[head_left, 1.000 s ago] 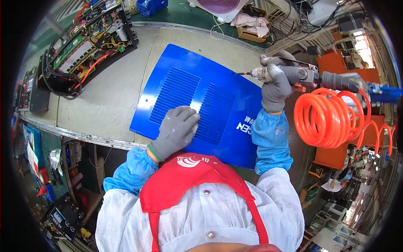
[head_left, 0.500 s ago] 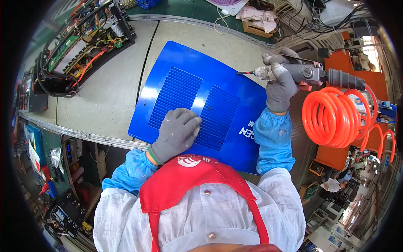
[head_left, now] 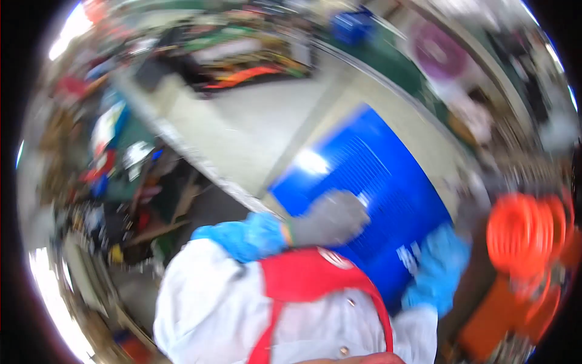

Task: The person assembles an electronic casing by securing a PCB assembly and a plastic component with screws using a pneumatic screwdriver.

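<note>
A blue slatted metal panel (head_left: 418,200) lies on the pale worktop, close against my red apron. My left hand (head_left: 332,219), in a grey glove, rests on the panel's slats with its fingers curled in; anything inside them is hidden. Past the panel's right edge, my gloved right hand (head_left: 473,212) is badly smeared. A grey air screwdriver was plain in its grip half a second ago; now the tool barely shows in the blur. The coiled orange air hose (head_left: 522,235) hangs just right of that hand.
An open chassis with circuit boards and wires (head_left: 248,57) stands at the worktop's far left. A blue bin (head_left: 351,27) and a purple round fan (head_left: 439,51) are beyond the far edge. Cluttered shelving (head_left: 163,200) lies below the worktop's left edge.
My view has swung round, so the panel, hands and hose appear farther right and blurred. The left hand stays on the slats, and the right hand remains beside the panel's right edge.
</note>
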A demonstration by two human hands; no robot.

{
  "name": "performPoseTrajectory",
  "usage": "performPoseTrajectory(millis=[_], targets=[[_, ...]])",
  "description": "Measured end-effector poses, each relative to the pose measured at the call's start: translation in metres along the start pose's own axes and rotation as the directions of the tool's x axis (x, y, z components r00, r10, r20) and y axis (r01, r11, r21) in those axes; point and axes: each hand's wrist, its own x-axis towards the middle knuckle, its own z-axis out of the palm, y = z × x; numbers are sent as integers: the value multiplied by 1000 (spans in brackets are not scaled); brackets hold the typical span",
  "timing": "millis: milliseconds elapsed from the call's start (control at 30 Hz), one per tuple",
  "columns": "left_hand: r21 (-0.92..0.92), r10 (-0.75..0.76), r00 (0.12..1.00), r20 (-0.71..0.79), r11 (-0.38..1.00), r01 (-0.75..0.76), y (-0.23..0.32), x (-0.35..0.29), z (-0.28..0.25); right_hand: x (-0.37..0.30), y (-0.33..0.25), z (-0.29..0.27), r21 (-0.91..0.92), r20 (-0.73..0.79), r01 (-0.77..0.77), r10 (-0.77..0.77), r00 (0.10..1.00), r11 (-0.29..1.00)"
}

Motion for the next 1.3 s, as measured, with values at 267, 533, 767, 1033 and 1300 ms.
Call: performPoseTrajectory(millis=[267, 533, 767, 1033, 1300], targets=[[-39, -18, 991, -132, 999, 13, -1, -6, 30, 44, 44, -62, 27, 295, 208, -206, 933, 978], [-36, -17, 992, -126, 999, 13, 0, -5, 14, 20, 19, -26, -68, 130, 292, -281, 951, 954], [-86, -85, 987, -138, 994, 73, 0, -8, 22, 9, 14, -34, -114, 174, 287, -265, 948, 951], [-973, -410, 891, 194, 37, 229, 18, 9, 1, -88, -14, 39, 121, 326, 740, -731, 600, 662], [-909, -295, 917, 268, -393, 139, 18, -21, -21, -98, -15, 57, 417, 439, 474, -628, 642, 776]])
